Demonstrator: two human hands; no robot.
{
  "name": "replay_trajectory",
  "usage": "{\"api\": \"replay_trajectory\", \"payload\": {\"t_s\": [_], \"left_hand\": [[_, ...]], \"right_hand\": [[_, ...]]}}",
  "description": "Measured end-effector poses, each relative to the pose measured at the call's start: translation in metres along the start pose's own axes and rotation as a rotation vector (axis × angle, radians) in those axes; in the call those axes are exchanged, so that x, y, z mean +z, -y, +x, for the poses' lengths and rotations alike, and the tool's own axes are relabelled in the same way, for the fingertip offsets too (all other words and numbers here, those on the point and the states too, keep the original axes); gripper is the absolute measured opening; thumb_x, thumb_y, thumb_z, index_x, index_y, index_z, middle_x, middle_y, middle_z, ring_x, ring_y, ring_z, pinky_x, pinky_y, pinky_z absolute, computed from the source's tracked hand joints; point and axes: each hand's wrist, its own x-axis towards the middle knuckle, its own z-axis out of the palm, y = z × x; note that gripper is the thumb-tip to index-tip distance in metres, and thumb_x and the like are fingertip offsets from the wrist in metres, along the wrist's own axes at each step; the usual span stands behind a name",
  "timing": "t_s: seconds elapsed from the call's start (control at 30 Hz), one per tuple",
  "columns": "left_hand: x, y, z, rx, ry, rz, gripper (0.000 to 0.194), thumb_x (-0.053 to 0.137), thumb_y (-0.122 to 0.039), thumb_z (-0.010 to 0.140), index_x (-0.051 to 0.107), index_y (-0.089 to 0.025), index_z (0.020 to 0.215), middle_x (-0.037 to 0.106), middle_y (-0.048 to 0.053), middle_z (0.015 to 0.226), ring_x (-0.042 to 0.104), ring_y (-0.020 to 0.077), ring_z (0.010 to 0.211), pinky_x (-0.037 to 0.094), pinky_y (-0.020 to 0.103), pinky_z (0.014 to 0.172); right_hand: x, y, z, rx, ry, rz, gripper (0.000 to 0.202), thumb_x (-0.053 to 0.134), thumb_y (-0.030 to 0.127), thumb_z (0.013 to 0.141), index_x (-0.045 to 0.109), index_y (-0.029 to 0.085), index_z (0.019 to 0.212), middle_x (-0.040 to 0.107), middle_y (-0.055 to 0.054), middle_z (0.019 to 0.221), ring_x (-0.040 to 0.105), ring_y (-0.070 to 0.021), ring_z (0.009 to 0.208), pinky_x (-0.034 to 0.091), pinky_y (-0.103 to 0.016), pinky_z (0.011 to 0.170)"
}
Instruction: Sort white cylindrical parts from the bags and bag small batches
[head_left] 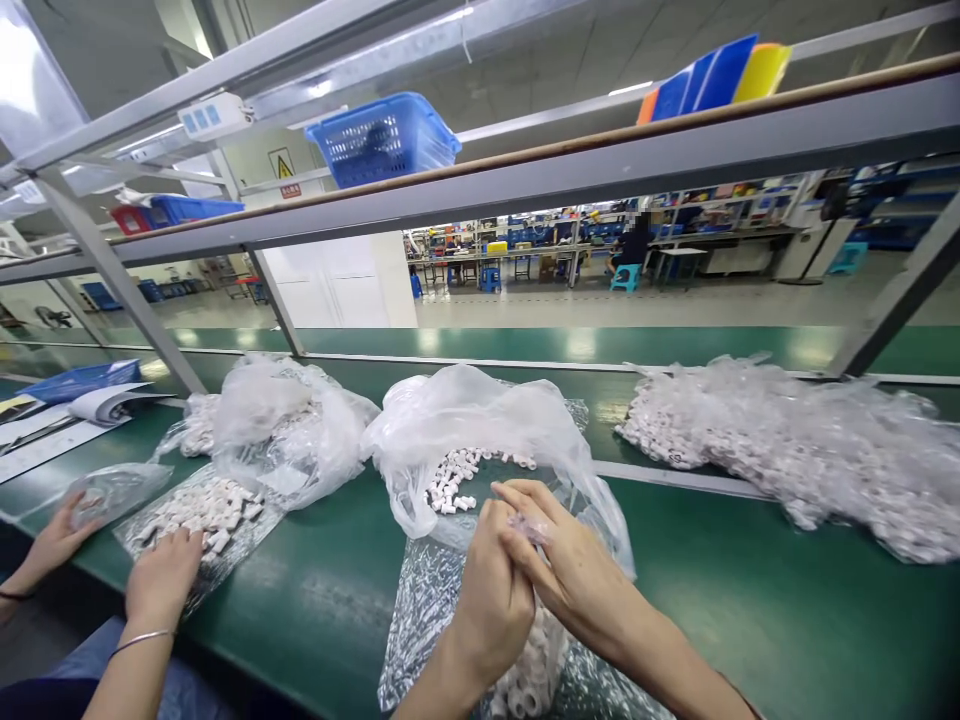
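My left hand [491, 590] is closed round the gathered neck of a clear plastic bag [534, 640]. White short tube-like pieces fill its lower part, which hangs under my hands. My right hand [574, 560] presses against the left one, its fingers closed on the bag's crumpled top [529, 528]. Just beyond them lies a large open plastic bag [480, 405] with loose white tube pieces [451, 480] at its mouth. A sheet of shiny clear plastic [420, 600] is spread under my hands.
To the left a co-worker's hands [161, 580] touch a small bag and a pile of white pieces [202, 510]. Another full bag [281, 430] stands behind it. Large bags of white pieces [787, 440] lie right. A shelf [525, 180] with a blue basket [382, 138] crosses above the green table [750, 590].
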Motion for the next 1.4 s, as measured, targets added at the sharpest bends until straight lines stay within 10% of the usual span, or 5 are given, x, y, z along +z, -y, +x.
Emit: {"api": "replay_trajectory", "payload": {"t_s": [0.13,0.3,0.43,0.7,1.4], "left_hand": [[-0.007,-0.007,0.004,-0.001,0.078,0.05,0.024,0.054,-0.032,0.094,0.059,-0.018,0.113,0.06,0.012,0.11,0.053,0.0248,0.103,0.042,0.033,0.09],[-0.025,0.012,0.018,-0.268,0.263,-0.534,0.022,0.064,-0.023,0.084,0.063,-0.013,0.104,0.06,0.008,0.093,0.054,0.0178,0.088,0.043,0.028,0.083],[-0.032,0.025,0.024,-0.437,0.216,-0.735,0.01,0.065,-0.017,0.075,0.059,-0.011,0.081,0.049,0.002,0.072,0.045,0.0092,0.065,0.037,0.021,0.064],[-0.026,0.025,0.02,-0.328,0.053,-0.423,0.022,0.066,-0.031,0.085,0.061,-0.01,0.087,0.054,0.003,0.077,0.049,0.0102,0.07,0.039,0.02,0.064],[-0.043,0.057,0.024,-0.493,0.027,-0.705,0.021,0.075,-0.031,0.08,0.074,-0.015,0.093,0.063,0.004,0.084,0.054,0.0098,0.071,0.044,0.02,0.068]], "right_hand": [[-0.003,-0.001,0.002,-0.028,-0.062,0.174,0.045,0.026,0.046,0.098,0.057,0.03,0.126,0.054,-0.002,0.125,0.057,-0.0048,0.105,0.052,-0.019,0.091],[-0.014,0.002,0.004,-0.069,-0.028,0.357,0.04,0.028,0.041,0.099,0.062,0.019,0.103,0.059,-0.003,0.102,0.055,-0.002,0.09,0.049,-0.012,0.081],[-0.01,-0.004,0.001,-0.246,0.073,0.063,0.037,0.028,0.032,0.099,0.062,0.018,0.098,0.054,-0.005,0.113,0.053,-0.002,0.091,0.048,-0.014,0.08],[0.028,-0.025,-0.003,-0.427,-0.473,-0.842,0.018,0.045,0.001,0.079,0.056,0.016,0.08,0.048,-0.005,0.083,0.038,-0.0113,0.079,0.028,-0.024,0.068],[0.039,-0.014,0.007,-0.479,-0.464,-0.98,0.031,0.04,-0.006,0.067,0.041,0.016,0.089,0.05,-0.004,0.084,0.044,-0.0134,0.077,0.032,-0.029,0.068]]}}
